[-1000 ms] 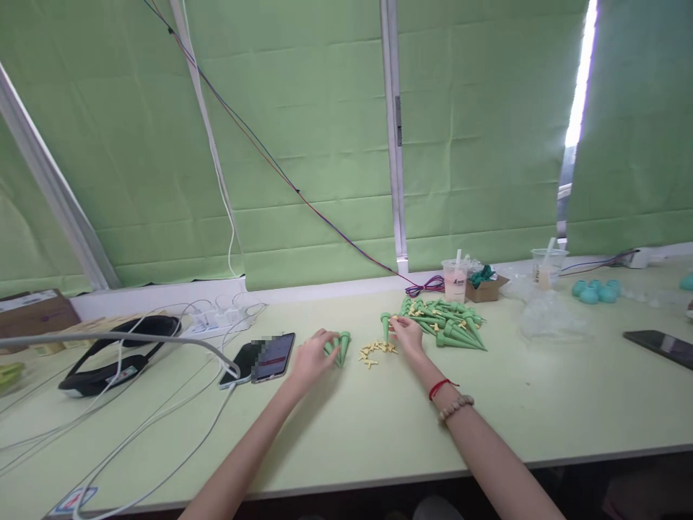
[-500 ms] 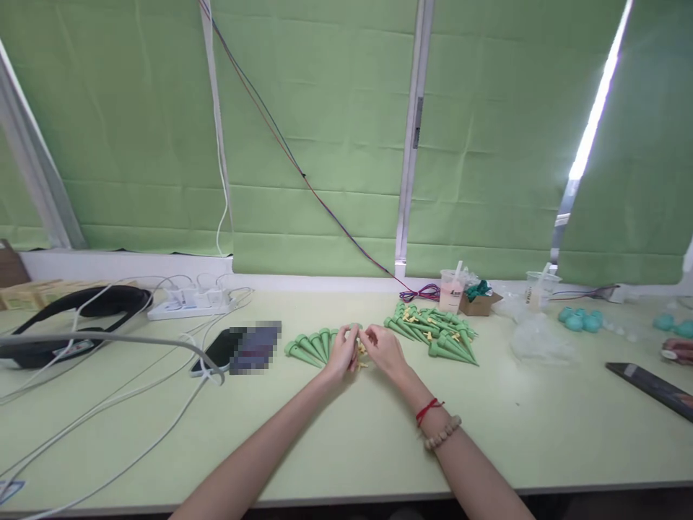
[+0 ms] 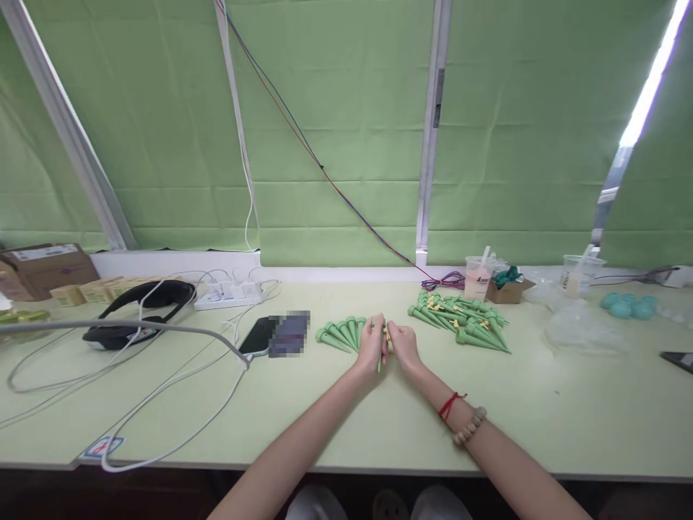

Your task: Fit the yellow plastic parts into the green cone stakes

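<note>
My left hand [image 3: 371, 348] is closed around a green plastic spike [image 3: 380, 365], whose thin tip points down below the fingers; its upper part is mostly hidden. Close against it, my right hand [image 3: 405, 348] pinches a small yellow plastic piece [image 3: 386, 336] at the spike's side. Whether the two parts are joined cannot be seen. Just left of my hands, several green spikes [image 3: 336, 334] lie fanned in a row, caps at the back. To the right is a loose pile of green spikes [image 3: 452, 314] with small yellow pieces among them.
A phone [image 3: 260, 336] lies left of the row, near a white power strip [image 3: 230, 297] and loose cables. A black headset strap [image 3: 162, 295] is farther left. Behind the pile stand a drink cup [image 3: 477, 279] and a small cardboard box [image 3: 506, 291]; plastic bags [image 3: 577, 328] lie to the right.
The camera view has swung left, so everything sits farther right in the picture. My left hand has turned, and the spike's tip now shows pointing down beneath it.
</note>
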Demonstrator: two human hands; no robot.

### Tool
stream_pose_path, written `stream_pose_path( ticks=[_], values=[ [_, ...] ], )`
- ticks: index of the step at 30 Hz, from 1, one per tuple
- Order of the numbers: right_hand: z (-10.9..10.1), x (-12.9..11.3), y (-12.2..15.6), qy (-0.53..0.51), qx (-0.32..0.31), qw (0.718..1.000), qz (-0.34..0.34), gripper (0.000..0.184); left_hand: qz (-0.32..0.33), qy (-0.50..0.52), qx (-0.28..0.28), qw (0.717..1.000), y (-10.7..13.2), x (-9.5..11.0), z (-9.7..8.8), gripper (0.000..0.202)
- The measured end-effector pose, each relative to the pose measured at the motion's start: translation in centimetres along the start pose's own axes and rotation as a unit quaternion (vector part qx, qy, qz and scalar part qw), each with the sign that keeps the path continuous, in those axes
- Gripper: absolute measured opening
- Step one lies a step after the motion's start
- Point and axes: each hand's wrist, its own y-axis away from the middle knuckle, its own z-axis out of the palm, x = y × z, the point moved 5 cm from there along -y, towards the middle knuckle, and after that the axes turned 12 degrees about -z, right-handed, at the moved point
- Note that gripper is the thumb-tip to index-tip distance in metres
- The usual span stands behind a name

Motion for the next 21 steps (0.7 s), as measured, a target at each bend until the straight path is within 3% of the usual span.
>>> stream_pose_path(
  ticks=[3,7,11,13,15,18,21],
  values=[
    [-0.7,-0.7,-0.1,0.118,0.021,0.988,-0.096,0.052,-0.014,0.015,-0.025,0.999,0.2,0.4,0.3,0.046],
    [-1.5,-0.9,-0.6,0.272,0.077,0.943,-0.176,0.048,-0.033,-0.005,-0.083,0.996,0.3,0.9,0.6,0.048],
    [-1.7,-1.2,-0.9,0.366,0.065,0.896,-0.242,0.042,-0.089,-0.017,-0.153,0.984,0.5,0.8,0.9,0.047],
    [-1.7,-1.4,-0.9,0.388,0.046,0.88,-0.27,0.04,-0.091,-0.047,-0.161,0.982,0.6,0.8,0.9,0.047],
    [-1.8,-1.3,-1.0,0.387,0.041,0.882,-0.266,0.041,-0.055,-0.09,-0.123,0.987,0.2,1.0,0.5,0.048],
    [-1.8,-0.8,-1.1,0.358,0.051,0.909,-0.21,0.046,0.002,-0.133,-0.069,0.989,-0.4,1.3,-0.1,0.049],
    [-1.5,-0.4,-1.0,0.327,0.046,0.929,-0.17,0.048,-0.004,-0.149,-0.058,0.987,-1.0,1.1,-0.2,0.045]
  ],
)
